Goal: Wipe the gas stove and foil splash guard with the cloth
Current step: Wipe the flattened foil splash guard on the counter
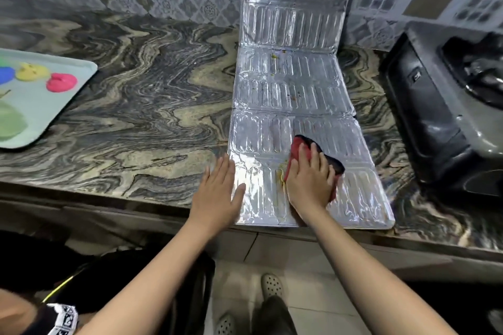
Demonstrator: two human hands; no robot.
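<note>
The silver foil splash guard (288, 90) lies unfolded on the marble counter, its far panels rising against the tiled wall. Small brown and yellow food spots mark its middle panels. My right hand (310, 179) presses a red and black cloth (329, 160) flat onto the nearest panel. My left hand (217, 193) rests palm down with fingers spread on the guard's left edge, holding nothing. The black gas stove (441, 106) stands at the right, partly cut off by the frame.
A pale green tray (73, 95) with coloured round items, pink, yellow, blue and green, sits at the left of the counter (152, 106). The counter's front edge runs just under my wrists. My feet stand on the tiled floor below.
</note>
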